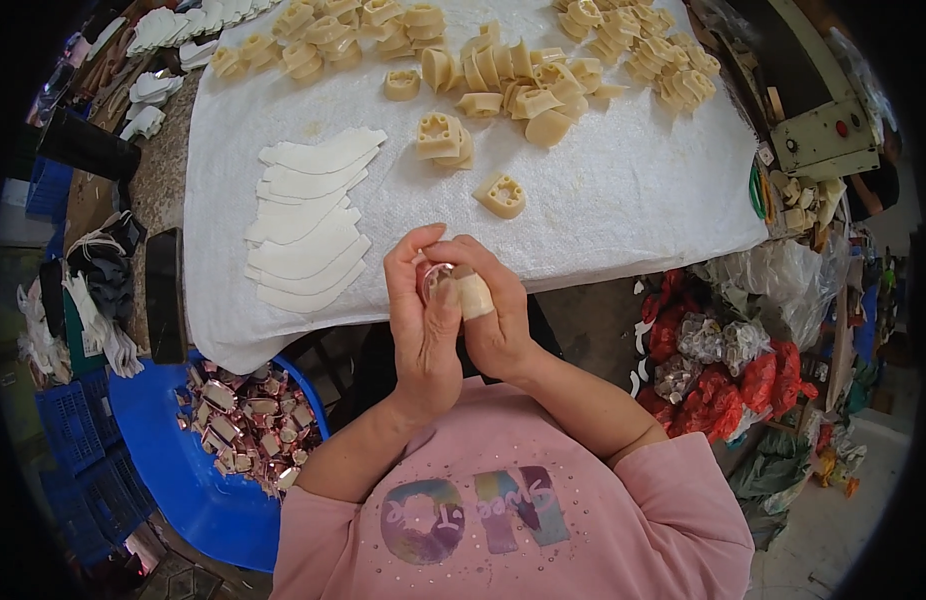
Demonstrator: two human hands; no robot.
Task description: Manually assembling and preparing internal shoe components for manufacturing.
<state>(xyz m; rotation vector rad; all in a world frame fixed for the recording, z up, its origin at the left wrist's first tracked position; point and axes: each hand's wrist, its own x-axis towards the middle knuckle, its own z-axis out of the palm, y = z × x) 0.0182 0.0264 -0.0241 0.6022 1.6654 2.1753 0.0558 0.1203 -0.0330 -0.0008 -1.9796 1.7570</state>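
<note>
Close in front of my body, just off the near edge of the covered table, my two hands are together. My left hand (422,335) and my right hand (500,322) both close around a shiny pink metallic piece (436,278), mostly hidden by the fingers. A cream-coloured cover or wrap (475,297) shows at my right thumb; I cannot tell which it is. Beyond the hands, a single beige hollow plastic block (501,195) lies on the white cloth (583,225). To the left, several curved white sheet pieces (308,225) overlap in a fanned row.
Many beige blocks (523,80) are heaped along the table's far side. At lower left stands a blue tub (208,500) of shiny pink pieces (243,420). Red plastic bags (713,400) lie at right, below a greenish machine box (825,140). A dark phone-like slab (165,295) rests at the left.
</note>
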